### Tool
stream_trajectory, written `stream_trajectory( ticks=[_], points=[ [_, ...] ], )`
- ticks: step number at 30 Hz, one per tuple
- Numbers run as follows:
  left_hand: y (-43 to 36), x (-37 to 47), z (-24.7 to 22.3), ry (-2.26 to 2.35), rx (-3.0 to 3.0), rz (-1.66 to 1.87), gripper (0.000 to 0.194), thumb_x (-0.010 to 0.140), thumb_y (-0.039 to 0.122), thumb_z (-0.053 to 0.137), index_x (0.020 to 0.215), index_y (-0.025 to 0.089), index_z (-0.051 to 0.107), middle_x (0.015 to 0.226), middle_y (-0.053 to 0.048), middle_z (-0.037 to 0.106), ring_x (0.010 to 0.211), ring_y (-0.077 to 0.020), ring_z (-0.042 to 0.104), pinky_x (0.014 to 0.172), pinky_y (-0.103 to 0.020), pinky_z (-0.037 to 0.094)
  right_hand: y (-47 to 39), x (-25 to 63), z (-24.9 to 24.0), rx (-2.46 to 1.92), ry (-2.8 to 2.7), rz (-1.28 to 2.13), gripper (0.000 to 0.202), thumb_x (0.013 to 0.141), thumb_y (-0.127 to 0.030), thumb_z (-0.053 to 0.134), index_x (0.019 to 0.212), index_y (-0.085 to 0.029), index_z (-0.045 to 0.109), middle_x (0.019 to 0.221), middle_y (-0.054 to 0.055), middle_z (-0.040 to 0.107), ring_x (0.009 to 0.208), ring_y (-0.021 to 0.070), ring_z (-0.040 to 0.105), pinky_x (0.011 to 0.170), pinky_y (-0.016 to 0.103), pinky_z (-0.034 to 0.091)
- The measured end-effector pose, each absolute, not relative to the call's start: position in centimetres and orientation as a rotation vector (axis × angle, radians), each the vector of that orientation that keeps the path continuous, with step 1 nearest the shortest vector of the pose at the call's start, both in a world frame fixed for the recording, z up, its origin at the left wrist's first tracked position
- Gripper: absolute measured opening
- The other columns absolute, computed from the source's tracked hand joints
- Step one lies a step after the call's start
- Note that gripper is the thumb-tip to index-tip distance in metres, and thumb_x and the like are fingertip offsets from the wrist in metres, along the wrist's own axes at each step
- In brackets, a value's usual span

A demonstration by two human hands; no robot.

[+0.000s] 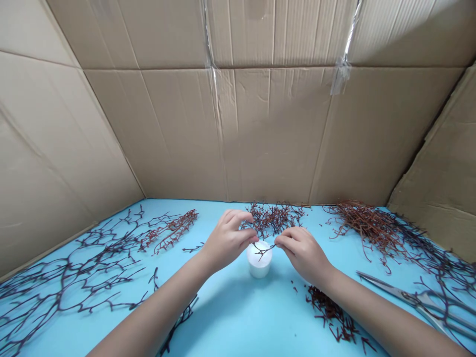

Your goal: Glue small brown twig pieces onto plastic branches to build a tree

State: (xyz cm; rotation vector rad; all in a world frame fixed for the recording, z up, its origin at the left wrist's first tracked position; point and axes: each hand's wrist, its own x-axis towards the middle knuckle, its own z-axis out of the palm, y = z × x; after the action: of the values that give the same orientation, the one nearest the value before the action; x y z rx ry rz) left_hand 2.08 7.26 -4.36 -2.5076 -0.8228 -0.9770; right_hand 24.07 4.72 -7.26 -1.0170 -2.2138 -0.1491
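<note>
Between my two hands, a small dark branching twig spans the mouth of a white round tub. My right hand pinches the twig's right end between thumb and fingertips. At its left end, the thumb and index finger of my left hand are closed on a tip. The tub stands upright on the blue tabletop, with something white inside. Just behind it lies a heap of short reddish-brown branched pieces, partly hidden by my left fingers.
Large dark branches spread over the left, with reddish twigs beside them. At the right lie a reddish stem pile, dark branches and metal scissors. Small clippings sit by my right forearm. Cardboard walls enclose the table.
</note>
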Motion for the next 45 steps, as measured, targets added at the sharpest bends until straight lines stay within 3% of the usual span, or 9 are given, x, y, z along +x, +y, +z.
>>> stream_trajectory(
  ticks=[31,41,45],
  points=[
    [7.3,2.4,-4.2,-0.755,-2.556,-0.693,0.016,0.082,0.023,0.051,0.069,0.019,0.060,0.094,-0.006,0.054,0.090,-0.0198,0.046,0.085,-0.040,0.034,3.6,22.3,-7.5,-0.955,-2.345,-0.451,0.018,0.086,-0.015,0.044,0.077,-0.020,0.059,0.074,0.002,0.057,0.073,0.0165,0.044,0.069,0.031,0.029],
    [7.3,1.8,-3.8,-0.876,-2.585,-0.798,0.018,0.082,0.027,0.050,0.071,0.019,0.062,0.098,-0.007,0.051,0.095,-0.0222,0.045,0.084,-0.039,0.037,3.3,22.1,-7.3,-1.074,-2.127,-0.004,0.016,0.085,-0.020,0.048,0.079,-0.021,0.062,0.077,0.003,0.058,0.076,0.0175,0.046,0.070,0.031,0.031],
    [7.0,1.3,-2.6,-1.038,-2.600,-1.050,0.018,0.083,0.026,0.048,0.075,0.018,0.062,0.100,-0.008,0.048,0.098,-0.0212,0.045,0.086,-0.035,0.036,3.6,22.4,-6.7,-1.100,-1.762,0.545,0.011,0.080,-0.023,0.054,0.076,-0.022,0.065,0.078,0.003,0.055,0.080,0.0195,0.046,0.075,0.032,0.031]
  ],
)
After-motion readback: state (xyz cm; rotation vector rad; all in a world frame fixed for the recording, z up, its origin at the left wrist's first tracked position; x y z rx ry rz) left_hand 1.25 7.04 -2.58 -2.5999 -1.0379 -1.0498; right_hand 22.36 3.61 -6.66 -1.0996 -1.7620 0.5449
